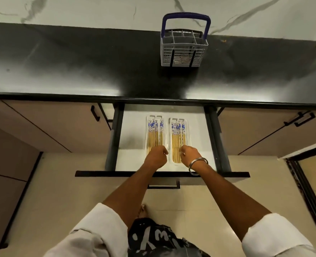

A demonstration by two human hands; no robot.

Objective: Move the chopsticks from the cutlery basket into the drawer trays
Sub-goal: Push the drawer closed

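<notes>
My left hand (pixel 156 154) and right hand (pixel 188 153), fingers curled, rest on the near ends of chopsticks (pixel 154 135) lying in two drawer trays (pixel 188 127); the cutlery basket (pixel 184 51) on the bench (pixel 79 58) looks empty. A careless nudge could skew the aligned sticks.

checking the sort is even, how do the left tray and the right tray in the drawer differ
The left tray sits a little further back in the drawer than the right tray. In the left tray the chopsticks show a gap before the rightmost ones; the right tray's chopsticks lie packed together. The left hand covers the left tray's near end, while the right hand leaves the right tray's near end partly visible. Both are white, parallel, with blue-patterned ends pointing away.
</notes>
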